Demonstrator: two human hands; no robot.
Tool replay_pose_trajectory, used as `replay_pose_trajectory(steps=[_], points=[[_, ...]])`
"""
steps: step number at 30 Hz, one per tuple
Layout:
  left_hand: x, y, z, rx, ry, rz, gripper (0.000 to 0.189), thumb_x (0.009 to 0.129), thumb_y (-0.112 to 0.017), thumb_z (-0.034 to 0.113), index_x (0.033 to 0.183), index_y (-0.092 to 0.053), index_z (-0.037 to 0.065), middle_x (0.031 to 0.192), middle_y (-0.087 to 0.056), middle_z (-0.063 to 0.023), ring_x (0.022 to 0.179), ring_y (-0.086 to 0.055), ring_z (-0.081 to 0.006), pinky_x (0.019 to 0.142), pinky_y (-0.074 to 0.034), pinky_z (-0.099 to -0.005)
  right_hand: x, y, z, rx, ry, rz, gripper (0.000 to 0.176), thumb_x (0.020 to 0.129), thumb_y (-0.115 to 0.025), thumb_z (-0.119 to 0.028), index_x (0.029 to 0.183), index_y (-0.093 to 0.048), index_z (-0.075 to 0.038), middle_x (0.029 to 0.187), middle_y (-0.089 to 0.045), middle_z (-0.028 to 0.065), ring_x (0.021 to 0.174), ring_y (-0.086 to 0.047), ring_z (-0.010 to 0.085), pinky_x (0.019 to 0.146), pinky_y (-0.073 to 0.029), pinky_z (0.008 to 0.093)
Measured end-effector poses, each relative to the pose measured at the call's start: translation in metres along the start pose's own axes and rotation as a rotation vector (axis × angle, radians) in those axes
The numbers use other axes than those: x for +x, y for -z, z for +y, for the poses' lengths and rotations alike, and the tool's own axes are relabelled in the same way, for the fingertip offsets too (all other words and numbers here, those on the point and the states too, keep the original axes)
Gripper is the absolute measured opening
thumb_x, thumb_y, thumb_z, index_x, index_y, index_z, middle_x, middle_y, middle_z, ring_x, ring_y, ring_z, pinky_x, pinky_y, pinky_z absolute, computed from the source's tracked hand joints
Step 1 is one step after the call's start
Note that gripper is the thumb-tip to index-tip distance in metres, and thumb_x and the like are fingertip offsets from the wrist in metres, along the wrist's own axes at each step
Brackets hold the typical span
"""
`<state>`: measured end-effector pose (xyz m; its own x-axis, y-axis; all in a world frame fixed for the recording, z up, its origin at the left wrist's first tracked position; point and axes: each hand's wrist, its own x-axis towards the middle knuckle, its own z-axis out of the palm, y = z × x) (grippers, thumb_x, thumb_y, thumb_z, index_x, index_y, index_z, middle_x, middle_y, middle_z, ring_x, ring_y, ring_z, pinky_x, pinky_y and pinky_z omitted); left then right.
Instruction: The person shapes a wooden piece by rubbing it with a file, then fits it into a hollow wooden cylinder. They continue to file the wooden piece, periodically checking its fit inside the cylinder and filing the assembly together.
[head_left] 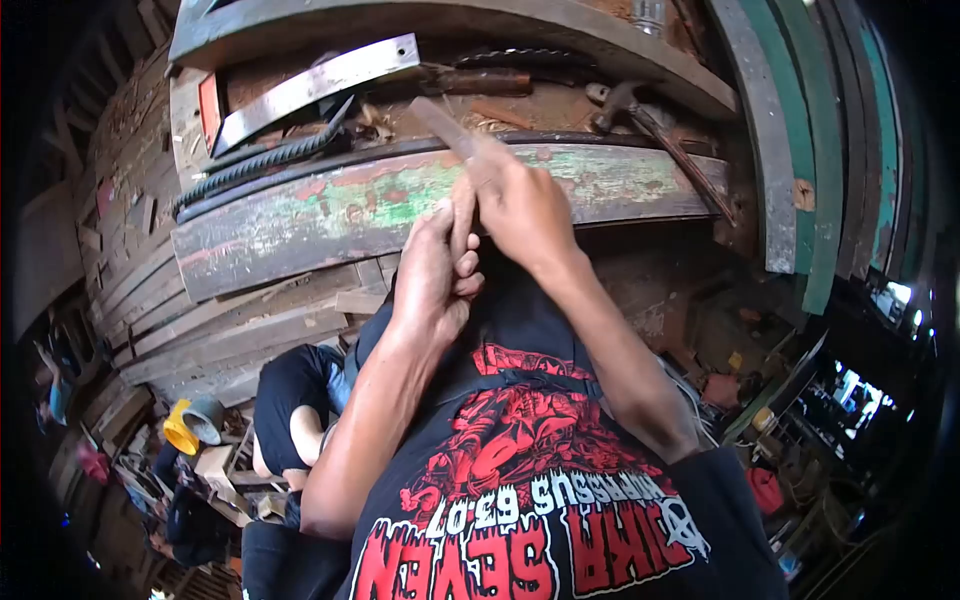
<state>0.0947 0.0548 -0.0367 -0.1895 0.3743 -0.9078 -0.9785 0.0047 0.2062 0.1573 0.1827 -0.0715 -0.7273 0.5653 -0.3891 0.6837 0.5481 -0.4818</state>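
- The ribbed rod (pixel 265 160) lies along the far edge of the plank (pixel 245 235), by its left end.
- The metal blade (pixel 320 88) lies beyond the plank's far edge, slanting up to the right.
- The left hand (pixel 433 265) is at the plank's near edge, left of its middle. Its fingers curl in close to the right hand; I cannot tell what they pinch, if anything.
- Here is the likeliest trouble: the two hands are so near each other that a slip of the strip could nick or scrape the left fingers. A loose hold or an uneven push would cause it.
- The strip (pixel 438 122) slants over the plank's far edge, its free end beyond that edge. It juts up and left from the right hand, past the left fingertips. Blur hides whether it touches the plank; if it does, a careless swing could catch there.
- The right hand (pixel 522 205) is over the plank's middle, closed firmly around the strip's lower end.
- The hammer (pixel 684 160) has its head beyond the plank's far edge and its handle across the right end. A wide sweep of the right arm might knock it.
- The green boards (pixel 795 130) run past the plank's right end.
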Motion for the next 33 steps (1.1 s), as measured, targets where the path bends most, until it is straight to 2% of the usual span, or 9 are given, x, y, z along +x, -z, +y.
replay_pose_trajectory(steps=[4, 9, 11, 13, 15, 18, 20, 25, 33], points=[[0.006, 0.016, -0.007, 0.060, -0.083, -0.171, 0.025, 0.112, -0.046, 0.035, 0.109, -0.054, 0.011, 0.081, -0.051, 0.0012, 0.051, -0.037, -0.0040, 0.039, -0.028, -0.0205, -0.075, 0.000, -0.018, 0.403, 0.148, 0.156, 0.040, 0.097, -0.060, -0.024, 0.135, -0.065, -0.011, 0.089, -0.072, 0.0292, 0.086, -0.070, 0.0509, 0.075, -0.056, 0.0606], [-0.002, 0.011, 0.008, 0.004, 0.035, -0.020, 0.026, 0.111, -0.048, 0.039, 0.114, -0.054, 0.014, 0.080, -0.053, 0.0005, 0.053, -0.040, -0.0055, 0.039, -0.030, -0.0192, 0.021, 0.034, 0.016, 0.306, 0.037, 0.219, 0.046, 0.105, -0.057, -0.038, 0.138, -0.062, -0.007, 0.110, -0.072, 0.0298, 0.104, -0.069, 0.0493, 0.091, -0.055, 0.0560], [-0.009, 0.014, 0.020, -0.092, 0.047, -0.054, 0.027, 0.111, -0.048, 0.040, 0.114, -0.054, 0.014, 0.080, -0.054, 0.0000, 0.052, -0.040, -0.0056, 0.038, -0.031, -0.0184, 0.021, 0.062, 0.016, 0.531, 0.222, 0.490, 0.051, 0.108, -0.055, -0.040, 0.142, -0.059, -0.001, 0.122, -0.071, 0.0290, 0.116, -0.070, 0.0423, 0.097, -0.054, 0.0473], [-0.017, 0.018, 0.029, -0.177, 0.087, -0.143, 0.027, 0.112, -0.047, 0.038, 0.114, -0.054, 0.013, 0.079, -0.053, -0.0005, 0.052, -0.041, -0.0060, 0.038, -0.031, -0.0183, 0.012, 0.083, 0.026, 0.746, 0.176, 0.403, 0.048, 0.113, -0.050, -0.029, 0.146, -0.053, 0.006, 0.138, -0.066, 0.0138, 0.125, -0.061, 0.0172, 0.107, -0.046, 0.0338], [-0.025, 0.022, 0.038, -0.250, 0.149, -0.301, 0.026, 0.113, -0.043, 0.036, 0.110, -0.052, 0.011, 0.074, -0.050, -0.0002, 0.052, -0.041, -0.0071, 0.040, -0.033, -0.0191, 0.017, 0.070, 0.059, 0.756, 0.135, 0.468, 0.046, 0.113, -0.051, -0.029, 0.144, -0.055, 0.005, 0.130, -0.068, 0.0098, 0.121, -0.058, 0.0157, 0.108, -0.043, 0.0308], [-0.041, 0.028, 0.049, -0.295, 0.122, -0.305, 0.027, 0.113, -0.042, 0.036, 0.111, -0.052, 0.010, 0.071, -0.047, 0.0007, 0.053, -0.041, -0.0086, 0.045, -0.036, -0.0217, 0.001, 0.041, 0.089, 0.994, -0.030, 0.457, 0.046, 0.113, -0.050, -0.035, 0.142, -0.058, 0.000, 0.105, -0.067, 0.0009, 0.075, -0.052, 0.0024, 0.064, -0.041, 0.0197], [-0.055, 0.031, 0.056, -0.252, 0.047, -0.301, 0.031, 0.113, -0.042, 0.037, 0.119, -0.054, 0.009, 0.070, -0.045, 0.0009, 0.054, -0.040, -0.0087, 0.046, -0.034, -0.0227, -0.014, 0.020, 0.099, 1.098, -0.121, 0.453, 0.038, 0.112, -0.051, -0.031, 0.133, -0.064, -0.002, 0.090, -0.055, -0.0070, 0.069, -0.039, 0.0042, 0.059, -0.036, 0.0229], [-0.084, 0.024, 0.062, 0.044, -0.262, -0.172, 0.040, 0.113, -0.040, 0.041, 0.128, -0.055, 0.008, 0.077, -0.047, 0.0021, 0.069, -0.046, -0.0098, 0.067, -0.042, -0.0309, -0.037, 0.000, 0.089, 1.238, -0.316, 0.458, 0.035, 0.113, -0.050, -0.034, 0.119, -0.065, -0.004, 0.080, -0.051, -0.0055, 0.068, -0.039, 0.0036, 0.059, -0.034, 0.0231], [-0.117, 0.034, 0.070, -0.074, -0.261, -0.475, 0.042, 0.113, -0.037, 0.041, 0.131, -0.053, 0.008, 0.085, -0.052, -0.0022, 0.085, -0.051, -0.0171, 0.084, -0.043, -0.0381, -0.017, 0.008, 0.092, 0.816, -0.120, 0.540, 0.038, 0.112, -0.049, -0.029, 0.122, -0.065, 0.003, 0.090, -0.063, 0.0044, 0.081, -0.055, 0.0142, 0.078, -0.048, 0.0332]])
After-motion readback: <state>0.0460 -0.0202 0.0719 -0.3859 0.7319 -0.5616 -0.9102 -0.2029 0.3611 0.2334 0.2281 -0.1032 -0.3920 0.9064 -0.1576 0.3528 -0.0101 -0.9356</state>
